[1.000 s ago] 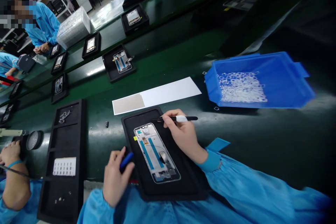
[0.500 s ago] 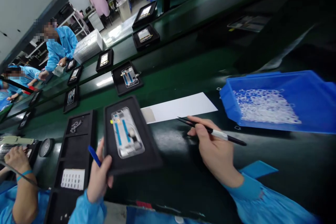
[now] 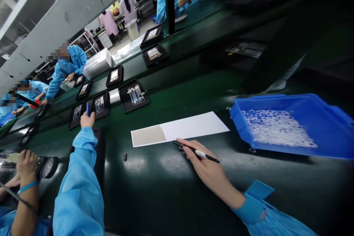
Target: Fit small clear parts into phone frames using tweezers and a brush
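My left hand is stretched out to the far left, closed around a slim blue stick that points up. Its fingers are at the near left corner of a black tray carrying a phone housing with blue strips; whether they still grip the tray I cannot tell. My right hand is closed on black tweezers with a white band. Their tips are by the lower edge of a white strip sheet, whose left end is beige.
A blue bin of small white frame-shaped pieces stands at right. More black trays line the green bench. A small dark part lies below the sheet. A co-worker's hand is at left; another co-worker sits opposite.
My left hand has carried the black tray forward and left, setting it down beside another tray. My right hand has moved left a little with the tweezers. The sheet's beige end is now uncovered.
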A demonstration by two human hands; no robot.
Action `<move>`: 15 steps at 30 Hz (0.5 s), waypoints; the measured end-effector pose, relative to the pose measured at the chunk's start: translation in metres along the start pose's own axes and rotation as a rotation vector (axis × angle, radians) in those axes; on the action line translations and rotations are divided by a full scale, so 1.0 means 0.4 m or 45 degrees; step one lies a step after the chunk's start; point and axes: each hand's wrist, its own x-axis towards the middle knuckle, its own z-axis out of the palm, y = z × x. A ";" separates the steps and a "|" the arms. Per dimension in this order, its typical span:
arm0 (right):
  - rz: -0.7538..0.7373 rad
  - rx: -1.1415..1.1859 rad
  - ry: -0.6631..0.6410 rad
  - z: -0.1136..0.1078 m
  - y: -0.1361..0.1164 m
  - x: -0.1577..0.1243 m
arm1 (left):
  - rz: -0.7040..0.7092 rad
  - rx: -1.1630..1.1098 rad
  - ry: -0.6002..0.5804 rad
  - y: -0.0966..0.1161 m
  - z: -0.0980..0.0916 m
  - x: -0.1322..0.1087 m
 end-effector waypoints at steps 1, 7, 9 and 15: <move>0.007 0.010 -0.005 0.002 0.003 0.001 | 0.078 0.055 -0.038 0.024 0.023 -0.008; 0.102 0.053 -0.010 0.006 0.018 0.000 | 0.497 0.303 -0.348 0.189 0.212 -0.107; 0.141 0.104 -0.029 0.006 0.021 -0.001 | 0.540 0.384 -0.368 0.221 0.239 -0.125; 0.239 0.309 0.048 0.005 0.030 0.002 | 0.707 0.487 -0.336 0.247 0.163 -0.184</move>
